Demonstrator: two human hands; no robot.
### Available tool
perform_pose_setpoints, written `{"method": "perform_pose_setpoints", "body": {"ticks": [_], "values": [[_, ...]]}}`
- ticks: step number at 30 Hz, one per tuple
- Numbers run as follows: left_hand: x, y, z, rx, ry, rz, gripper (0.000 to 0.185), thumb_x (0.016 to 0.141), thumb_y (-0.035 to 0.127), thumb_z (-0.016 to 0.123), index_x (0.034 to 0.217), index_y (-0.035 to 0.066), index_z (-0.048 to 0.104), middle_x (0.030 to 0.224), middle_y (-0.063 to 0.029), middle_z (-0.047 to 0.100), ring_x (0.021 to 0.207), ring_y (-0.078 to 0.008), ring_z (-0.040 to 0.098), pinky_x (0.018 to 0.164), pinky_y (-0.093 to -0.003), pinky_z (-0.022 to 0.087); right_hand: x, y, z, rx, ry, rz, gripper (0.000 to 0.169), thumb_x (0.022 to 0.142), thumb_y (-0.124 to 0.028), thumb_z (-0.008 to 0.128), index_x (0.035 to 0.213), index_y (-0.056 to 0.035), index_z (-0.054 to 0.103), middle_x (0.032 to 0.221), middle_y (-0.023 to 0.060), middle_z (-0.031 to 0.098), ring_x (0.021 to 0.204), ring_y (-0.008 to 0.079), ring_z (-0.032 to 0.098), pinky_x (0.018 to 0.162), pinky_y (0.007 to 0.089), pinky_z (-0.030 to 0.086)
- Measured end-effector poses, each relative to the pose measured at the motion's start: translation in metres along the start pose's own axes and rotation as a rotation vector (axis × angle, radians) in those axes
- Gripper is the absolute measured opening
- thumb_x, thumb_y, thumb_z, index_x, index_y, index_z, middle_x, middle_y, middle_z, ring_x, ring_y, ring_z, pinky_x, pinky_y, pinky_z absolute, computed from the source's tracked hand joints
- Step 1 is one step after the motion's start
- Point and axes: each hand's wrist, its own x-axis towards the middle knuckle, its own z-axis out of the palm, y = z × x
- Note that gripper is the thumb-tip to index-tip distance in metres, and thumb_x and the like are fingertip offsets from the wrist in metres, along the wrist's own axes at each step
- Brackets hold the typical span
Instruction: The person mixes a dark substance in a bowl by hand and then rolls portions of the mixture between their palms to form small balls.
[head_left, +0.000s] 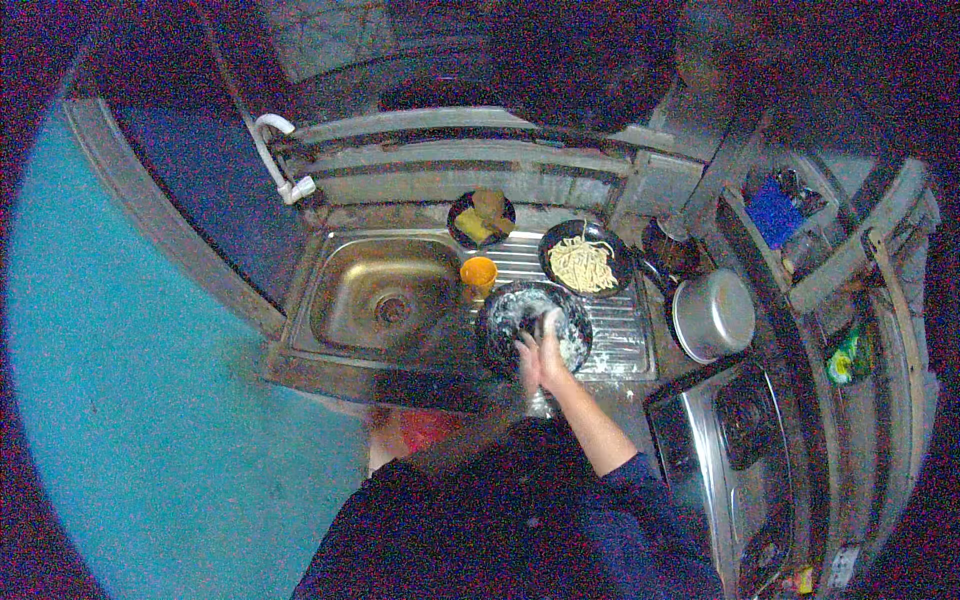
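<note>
My right hand (553, 358) is held above a dark bowl (491, 352) dusted inside with white powder (516, 309) that looks like flour. Close against it, palm side inward, is my left hand (529, 364), its fingers blurred by motion. Whether anything lies between the palms is hidden. The bowl rests on the ribbed steel drainboard (619, 330). Behind it to the right, pale noodle-like dough strips (581, 265) lie heaped in a black pan (624, 262). An orange cup (478, 271) stands at the bowl's upper left.
Left of the drainboard is a steel sink basin (352, 300) with a white tap (270, 157). A dark bowl (454, 225) at the back holds yellow and brown pieces (480, 214). To the right are an upturned metal pot (716, 315) and a gas stove (720, 450).
</note>
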Motion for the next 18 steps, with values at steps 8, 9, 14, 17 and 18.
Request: {"method": "perform_pose_setpoints", "body": {"ticks": [8, 9, 14, 17, 18], "values": [[0.042, 0.046, -0.044, 0.118, -0.088, -0.016, 0.048, 0.083, 0.036, 0.048, 0.116, 0.002, 0.044, 0.115, -0.0114, 0.048, 0.1, -0.0209, 0.048, 0.084, -0.0323, 0.04, -0.03, 0.001, 0.034, 0.025, -0.306, -0.065, 0.101, 0.062, -0.081, 0.024, 0.135, -0.0129, 0.006, 0.14, 0.0095, 0.01, 0.121, 0.0327, 0.024, 0.092, 0.0384, 0.028], [0.039, 0.042, -0.033, 0.08, -0.089, -0.016, 0.048, 0.083, 0.036, 0.048, 0.116, 0.002, 0.044, 0.116, -0.0114, 0.048, 0.1, -0.0209, 0.048, 0.084, -0.0323, 0.04, -0.021, -0.001, 0.028, 0.027, -0.222, -0.08, 0.101, 0.062, -0.081, 0.024, 0.135, -0.0132, 0.006, 0.14, 0.0095, 0.01, 0.121, 0.0327, 0.024, 0.092, 0.0384, 0.028], [-0.009, -0.001, 0.032, -0.12, -0.05, -0.042, 0.049, 0.083, 0.037, 0.048, 0.117, 0.002, 0.043, 0.116, -0.0115, 0.048, 0.1, -0.0209, 0.048, 0.084, -0.0323, 0.04, 0.013, -0.007, -0.019, -0.135, 0.113, -0.03, 0.097, 0.063, -0.081, 0.022, 0.135, -0.0178, 0.008, 0.14, 0.0093, 0.009, 0.12, 0.0334, 0.025, 0.09, 0.0371, 0.029], [-0.008, -0.005, 0.03, -0.093, -0.047, -0.026, 0.049, 0.083, 0.037, 0.047, 0.117, 0.002, 0.042, 0.116, -0.0116, 0.047, 0.1, -0.0209, 0.048, 0.083, -0.0323, 0.04, 0.01, 0.007, -0.016, -0.013, 0.101, -0.101, 0.093, 0.067, -0.077, 0.022, 0.134, -0.0138, 0.013, 0.137, 0.0085, 0.019, 0.116, 0.0291, 0.033, 0.089, 0.0326, 0.031], [-0.001, -0.002, 0.016, -0.046, -0.045, -0.011, 0.049, 0.083, 0.037, 0.047, 0.117, 0.002, 0.042, 0.116, -0.0116, 0.047, 0.1, -0.0209, 0.048, 0.083, -0.0323, 0.04, 0.006, 0.013, -0.01, 0.029, 0.013, -0.034, 0.091, 0.07, -0.075, 0.023, 0.132, -0.0092, 0.017, 0.134, 0.0079, 0.026, 0.114, 0.0247, 0.035, 0.089, 0.0296, 0.031]]}}
